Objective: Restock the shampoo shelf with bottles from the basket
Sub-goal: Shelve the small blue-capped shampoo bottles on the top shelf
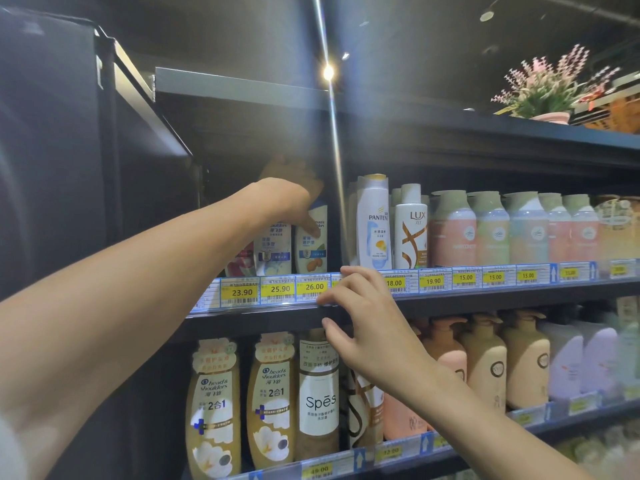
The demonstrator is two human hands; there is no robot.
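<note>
My left hand [291,192] reaches into the upper shelf and grips the top of a white Head & Shoulders shampoo bottle [311,247], thumb down its front. That bottle stands upright at the shelf's left end beside a second one like it [272,247]. My right hand [360,320] is lower, fingers spread and loosely bent, fingertips resting on the price-tag rail [467,278] of the same shelf; it holds nothing. No basket is in view.
A gap separates the left bottles from a Pantene bottle [374,223] and a Lux bottle [412,230]; pastel bottles fill the shelf to the right. The shelf below carries large golden bottles [213,407] and a Spes bottle [318,393]. A potted plant [550,88] sits on top.
</note>
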